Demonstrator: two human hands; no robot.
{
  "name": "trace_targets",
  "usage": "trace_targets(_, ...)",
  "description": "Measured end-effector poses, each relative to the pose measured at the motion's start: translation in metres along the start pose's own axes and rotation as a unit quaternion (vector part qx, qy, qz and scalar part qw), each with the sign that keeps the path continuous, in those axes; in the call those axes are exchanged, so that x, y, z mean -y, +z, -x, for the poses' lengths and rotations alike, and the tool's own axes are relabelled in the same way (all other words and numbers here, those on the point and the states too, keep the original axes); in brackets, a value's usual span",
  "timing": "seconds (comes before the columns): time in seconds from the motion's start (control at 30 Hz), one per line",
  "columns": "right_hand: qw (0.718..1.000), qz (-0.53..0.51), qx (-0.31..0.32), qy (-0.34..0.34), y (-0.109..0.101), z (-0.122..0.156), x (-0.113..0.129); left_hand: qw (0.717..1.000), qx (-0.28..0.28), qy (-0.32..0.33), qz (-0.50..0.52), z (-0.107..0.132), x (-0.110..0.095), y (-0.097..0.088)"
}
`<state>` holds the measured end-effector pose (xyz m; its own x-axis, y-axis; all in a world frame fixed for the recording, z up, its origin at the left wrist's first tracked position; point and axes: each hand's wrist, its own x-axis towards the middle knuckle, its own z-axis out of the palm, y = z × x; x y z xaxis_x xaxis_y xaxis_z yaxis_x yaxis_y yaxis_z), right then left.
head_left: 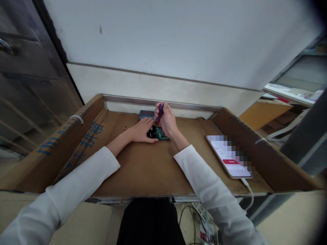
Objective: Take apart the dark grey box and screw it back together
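Observation:
A small device with a green circuit board (161, 133) and a black part at its left end lies on the cardboard. My left hand (142, 130) is closed on that black end, fingers along the far side and thumb along the near side. In my right hand (167, 119) is a screwdriver (160, 111) with a dark purple handle, held steeply with its shaft pointing down. Its tip meets the device near the black part, though the exact contact point is too small to make out. Behind the device sits a dark grey-blue box (146, 115), partly covered by my hands.
The cardboard work surface (148, 170) has raised cardboard walls left and right. A phone (228, 156) with a lit screen lies at the right, a white charging cable (249, 190) running off the front edge. A white wall (173, 41) stands behind. Several small dark bits lie left of my hands.

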<state>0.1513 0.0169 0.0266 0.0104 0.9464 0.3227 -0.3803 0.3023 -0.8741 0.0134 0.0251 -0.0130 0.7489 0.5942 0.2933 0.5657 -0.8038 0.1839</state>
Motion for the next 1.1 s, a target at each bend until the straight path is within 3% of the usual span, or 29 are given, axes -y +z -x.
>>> trace_targets(0.17, 1.0, -0.008, -0.014, 0.0, 0.003, 0.0006, -0.0005, 1.0, 0.001, 0.01, -0.009, 0.0, 0.0004, 0.0004)
trace_targets(0.43, 0.997, 0.001, -0.046, -0.054, 0.0015, 0.0014, -0.0056, 1.0, 0.002, 0.01, -0.015, 0.0, 0.0006, 0.0007)
trace_targets(0.77, 1.0, -0.013, 0.014, 0.009, -0.0016, 0.0007, -0.0022, 1.0, 0.0, 0.003, 0.0, 0.0002, -0.0001, 0.0009)
trace_targets(1.1, 0.999, -0.012, -0.032, -0.007, 0.0031, 0.0016, -0.0036, 1.0, 0.0, 0.007, -0.006, -0.0001, -0.0003, -0.0004)
